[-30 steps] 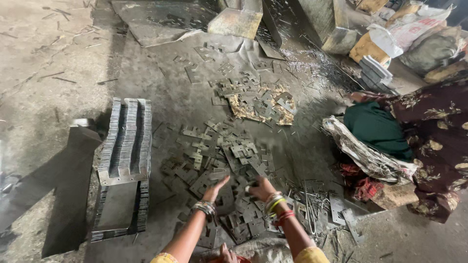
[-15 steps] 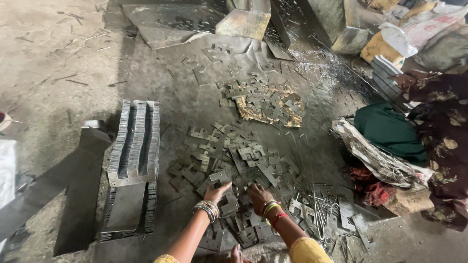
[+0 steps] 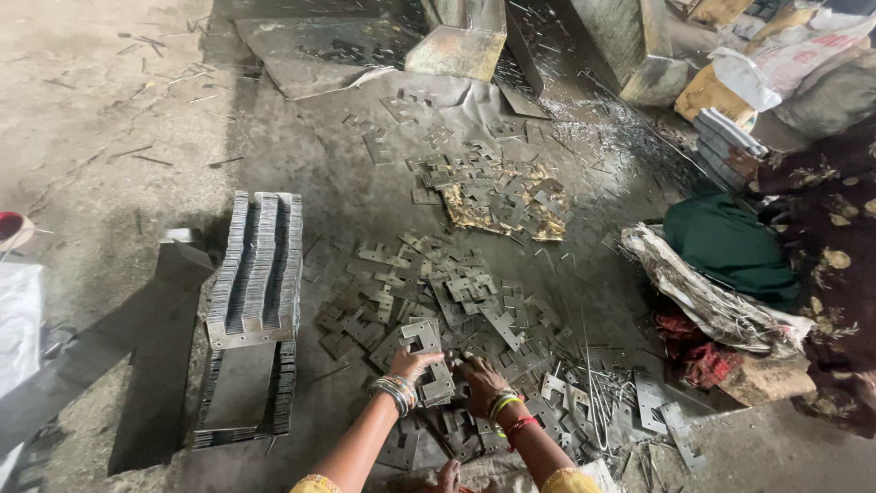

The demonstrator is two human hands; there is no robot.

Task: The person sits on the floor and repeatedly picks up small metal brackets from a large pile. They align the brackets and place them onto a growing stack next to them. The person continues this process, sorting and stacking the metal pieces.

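Forearms were cropped at bottom centre. A notched metal plate [image 3: 422, 340] was gripped by the left hand [image 3: 409, 365]; right hand [image 3: 481, 374] grip indistinct. Pale sacks [image 3: 785, 57] noted upper right.

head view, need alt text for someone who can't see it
Seen from above, a person's left hand grips a small stack of flat notched metal plates while the right hand rests on loose plates scattered over a grey floor; a neat upright row of plates stands to the left.
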